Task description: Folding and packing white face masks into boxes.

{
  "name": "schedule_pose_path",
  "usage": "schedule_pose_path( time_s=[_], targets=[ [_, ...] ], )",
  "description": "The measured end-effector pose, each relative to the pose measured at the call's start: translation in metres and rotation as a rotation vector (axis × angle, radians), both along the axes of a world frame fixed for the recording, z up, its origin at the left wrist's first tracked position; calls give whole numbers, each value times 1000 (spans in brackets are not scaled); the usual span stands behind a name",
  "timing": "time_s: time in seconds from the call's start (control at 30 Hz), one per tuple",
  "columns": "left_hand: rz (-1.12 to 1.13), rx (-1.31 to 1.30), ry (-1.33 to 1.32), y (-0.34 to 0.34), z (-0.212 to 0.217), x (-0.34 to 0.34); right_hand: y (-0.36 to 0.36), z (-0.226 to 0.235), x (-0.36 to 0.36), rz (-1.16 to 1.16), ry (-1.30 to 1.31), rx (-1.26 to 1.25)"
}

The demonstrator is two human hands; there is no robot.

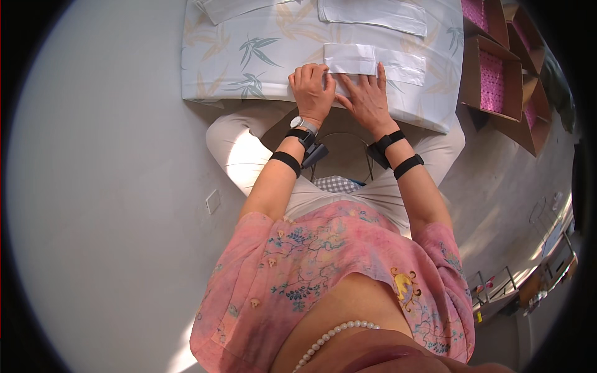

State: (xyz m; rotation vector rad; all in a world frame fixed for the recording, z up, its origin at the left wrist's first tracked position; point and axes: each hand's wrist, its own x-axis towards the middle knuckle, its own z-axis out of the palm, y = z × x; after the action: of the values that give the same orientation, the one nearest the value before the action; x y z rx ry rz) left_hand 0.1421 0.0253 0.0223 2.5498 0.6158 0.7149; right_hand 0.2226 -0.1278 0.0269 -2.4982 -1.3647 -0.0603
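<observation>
Folded white sheet [350, 59], in the head view, lies on the leaf-patterned table cover [273, 81], just beyond the fingertips of both hands. Its long axis goes from left to right, so it crosses the direction in which the forearms reach, and its near edge is the side facing the grip.

The left hand [313, 91] is at the near left corner of this sheet. Its fingers are curled inward and the thumb is close to the forefinger, so the grip looks narrow; I cannot tell whether a bit of the edge is pinched there or only touched. The right hand [368, 102] is palm down with its fingers spread rather wide, the tips at the near edge and near the right end; it seems to press lightly and to grasp nothing.

To the right of the right fingertips extends a thin white piece [407, 65]; I cannot tell if it belongs to the same sheet. The left hand is nearer to the left end, and the right hand is nearer to this thin piece.

Farther beyond the grip lies a white stack [379, 18], and well apart to the right stand cardboard boxes [513, 87].
</observation>
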Motion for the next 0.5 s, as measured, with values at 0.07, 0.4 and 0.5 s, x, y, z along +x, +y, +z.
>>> schedule_pose_path(
  time_s=[0.07,0.4,0.5],
  targets=[
    [0,2,10,0,0,0,0,0,0,-2,4,2],
    [4,27,19,-1,2,1,-15,12,0,-55,52,32],
    [2,19,29,-1,1,0,-27,15,3,-74,61,101]
  ],
)
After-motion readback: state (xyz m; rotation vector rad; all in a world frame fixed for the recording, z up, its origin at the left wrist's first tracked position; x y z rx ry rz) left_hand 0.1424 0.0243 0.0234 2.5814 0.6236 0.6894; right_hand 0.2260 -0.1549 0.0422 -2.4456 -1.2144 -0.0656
